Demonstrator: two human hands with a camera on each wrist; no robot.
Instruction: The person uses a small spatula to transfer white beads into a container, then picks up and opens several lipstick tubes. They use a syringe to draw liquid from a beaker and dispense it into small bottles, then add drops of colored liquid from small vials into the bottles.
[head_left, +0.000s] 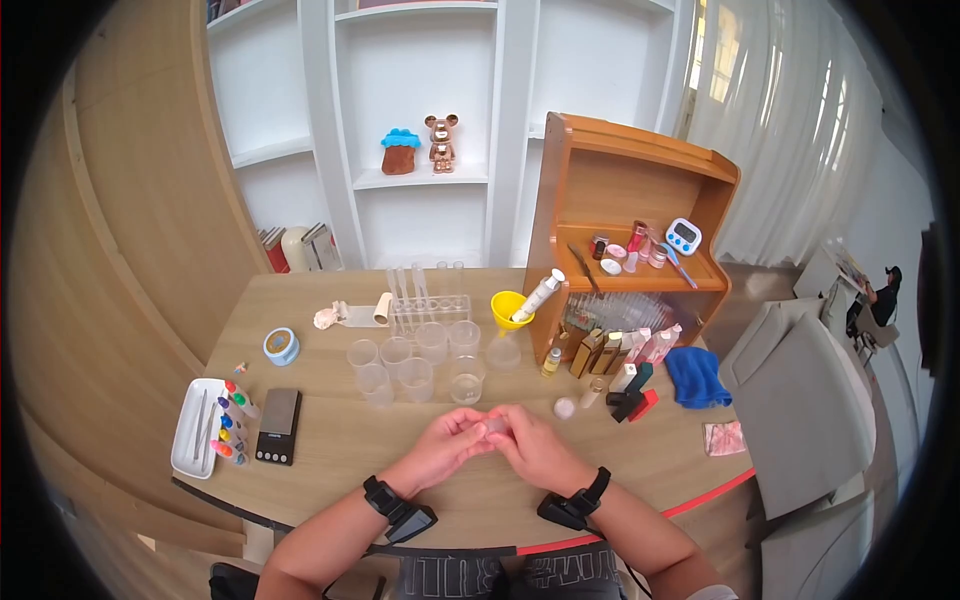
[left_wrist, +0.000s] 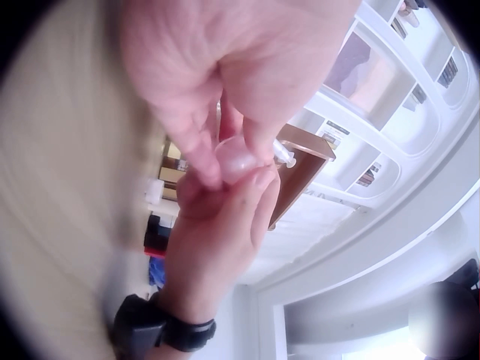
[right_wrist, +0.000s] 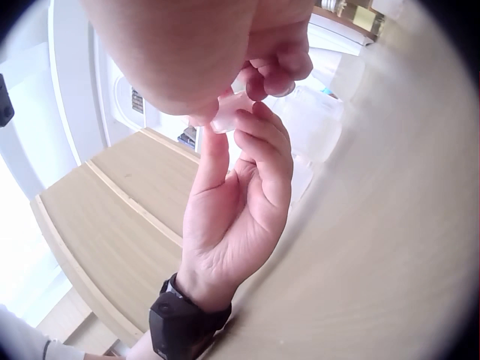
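Both hands meet over the table's front part, pinching one small translucent, pinkish container [head_left: 493, 427] between their fingertips. My left hand [head_left: 447, 443] grips it from the left side, and my right hand [head_left: 535, 445] from the right. Up close in the left wrist view, the container [left_wrist: 236, 159] looks rounded and frosted, partly covered by fingers. Its smooth, pale side [right_wrist: 231, 112] shows between the fingertips in the right wrist view. Just beyond the right hand, a small white-topped jar [head_left: 564, 407] stands on the table, with a slim clear bottle [head_left: 592, 391] beside it.
Clear plastic cups [head_left: 415, 378] and a test tube rack [head_left: 430, 314] stand ahead. At left are a black scale [head_left: 279, 426], coloured-tip bottles [head_left: 231, 432] and a white tray [head_left: 186, 440]. Small boxes [head_left: 606, 355] and a wooden cabinet [head_left: 640, 265] occupy the right.
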